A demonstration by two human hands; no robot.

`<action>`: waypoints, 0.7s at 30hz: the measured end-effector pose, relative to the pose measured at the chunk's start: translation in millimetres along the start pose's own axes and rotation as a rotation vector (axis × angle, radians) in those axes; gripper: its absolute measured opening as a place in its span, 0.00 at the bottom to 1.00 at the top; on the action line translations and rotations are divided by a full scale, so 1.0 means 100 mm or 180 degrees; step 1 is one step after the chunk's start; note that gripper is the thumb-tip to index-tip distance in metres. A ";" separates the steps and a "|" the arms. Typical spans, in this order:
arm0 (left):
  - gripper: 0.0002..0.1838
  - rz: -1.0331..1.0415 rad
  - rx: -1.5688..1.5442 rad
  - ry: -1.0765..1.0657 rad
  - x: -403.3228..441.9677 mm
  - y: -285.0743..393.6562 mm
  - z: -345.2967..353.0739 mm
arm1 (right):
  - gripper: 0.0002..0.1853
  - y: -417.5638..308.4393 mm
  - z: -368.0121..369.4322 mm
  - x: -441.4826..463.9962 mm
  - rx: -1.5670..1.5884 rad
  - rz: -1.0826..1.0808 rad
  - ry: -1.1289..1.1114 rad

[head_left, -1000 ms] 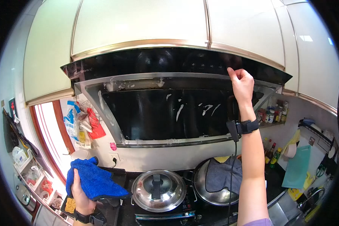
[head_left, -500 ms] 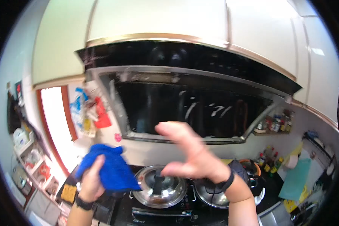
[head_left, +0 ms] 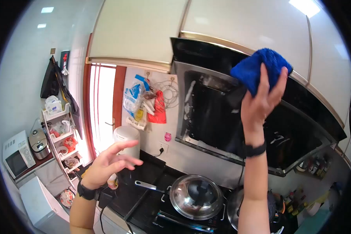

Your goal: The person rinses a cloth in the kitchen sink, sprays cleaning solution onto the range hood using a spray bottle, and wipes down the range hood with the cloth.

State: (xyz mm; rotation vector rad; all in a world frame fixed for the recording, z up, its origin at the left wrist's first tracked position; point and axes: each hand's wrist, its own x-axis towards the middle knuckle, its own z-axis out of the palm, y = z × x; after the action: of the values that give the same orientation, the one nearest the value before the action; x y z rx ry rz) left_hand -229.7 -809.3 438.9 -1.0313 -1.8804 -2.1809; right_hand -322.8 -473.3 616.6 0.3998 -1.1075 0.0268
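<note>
My right hand [head_left: 260, 107] is raised in front of the black range hood [head_left: 218, 111] and holds a blue cloth [head_left: 264, 70] against its upper front panel. The fingers are spread over the cloth. My left hand [head_left: 112, 164] hangs over the left part of the counter with its fingers apart and nothing in it. White streaks of foam mark the hood's slanted glass and its left edge. Below the hood a lidded pan [head_left: 196, 197] stands on the stove. A second lidded pan [head_left: 234, 208] is partly hidden by my right forearm.
Cream cabinets [head_left: 138, 31] hang above the hood. At the left are a shelf rack [head_left: 62, 136], a rice cooker [head_left: 39, 143] and a microwave [head_left: 18, 154]. Plastic bags [head_left: 157, 107] hang on the wall. A small bottle [head_left: 112, 181] stands beside my left hand; more bottles [head_left: 298, 208] stand at the right.
The blue cloth has passed from my left hand to my right hand, which has risen to the hood. My left hand is now empty. The view has turned to the left.
</note>
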 end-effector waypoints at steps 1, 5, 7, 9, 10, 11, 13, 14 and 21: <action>0.32 -0.0183 0.0213 0.0211 -0.12 -0.05 -0.16 | 0.39 0.03 0.25 -0.01 -0.0491 0.0015 -0.0261; 0.27 -0.0103 0.0236 0.0550 -0.38 -0.05 -0.49 | 0.49 -0.16 0.84 0.06 -0.0814 -0.0150 0.0281; 0.25 -0.0127 0.0257 0.0579 -0.39 -0.09 -0.62 | 0.49 -0.48 1.02 0.11 -0.0579 -0.0280 -0.0047; 0.23 -0.0216 0.0251 0.0553 -0.30 -0.15 -0.65 | 0.46 -0.75 1.28 0.10 -0.0433 -0.0688 -0.0346; 0.22 -0.0177 0.0174 0.0415 -0.24 -0.20 -0.66 | 0.43 -0.83 1.39 0.11 -0.0524 -0.0886 -0.0280; 0.21 -0.0119 0.0089 0.0271 -0.18 -0.25 -0.66 | 0.41 -0.87 1.45 0.12 -0.0622 -0.1102 -0.0204; 0.20 -0.0219 -0.0048 0.0110 -0.12 -0.32 -0.64 | 0.30 -0.80 1.39 0.10 -0.0359 -0.1165 -0.0303; 0.20 -0.0253 -0.0096 -0.0027 -0.10 -0.37 -0.64 | 0.27 -0.71 1.37 0.07 -0.0518 -0.1417 -0.0374; 0.20 -0.0401 -0.0089 -0.0111 -0.30 -0.59 -0.73 | 0.15 -0.70 1.35 -0.93 -0.0258 -0.1606 -0.1452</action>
State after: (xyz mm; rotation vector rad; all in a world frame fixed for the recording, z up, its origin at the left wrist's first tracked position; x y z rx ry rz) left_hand -265.5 -871.5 371.2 -0.9871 -1.9872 -2.2773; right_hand -466.7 -565.8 566.7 0.6215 -1.4200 -0.5769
